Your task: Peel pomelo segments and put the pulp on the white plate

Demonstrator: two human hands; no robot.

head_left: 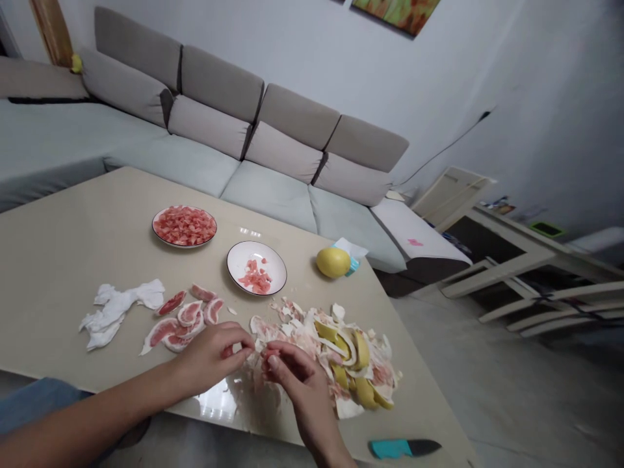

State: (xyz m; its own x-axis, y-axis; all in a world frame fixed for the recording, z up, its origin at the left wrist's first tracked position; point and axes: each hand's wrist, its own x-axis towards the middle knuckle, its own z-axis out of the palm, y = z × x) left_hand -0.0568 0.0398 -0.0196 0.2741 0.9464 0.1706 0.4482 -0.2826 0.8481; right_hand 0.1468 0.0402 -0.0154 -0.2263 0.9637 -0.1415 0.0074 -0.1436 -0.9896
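Note:
My left hand [221,351] is closed in a pinch above the table's near edge, its fingertips beside a whitish scrap; what it grips is too small to make out. Close by on the right, my right hand [299,380] curls its thumb and fingers around a small reddish piece of pomelo [266,365], mostly hidden by the fingers. Peeled pomelo segments [189,313] with pink flesh lie in a loose pile behind my left hand. A heap of yellow rind and white membrane [353,354] spreads beyond and right of my right hand. Pink pulp pieces lie on a white plate [236,250].
A fuller plate of pink pulp [184,226] stands farther back left. Crumpled white tissue [117,309] lies at left. A whole yellow pomelo [333,262] sits by a tissue pack [355,253]. A teal-handled knife [404,448] rests near the front right edge. A grey sofa [273,188] stands behind.

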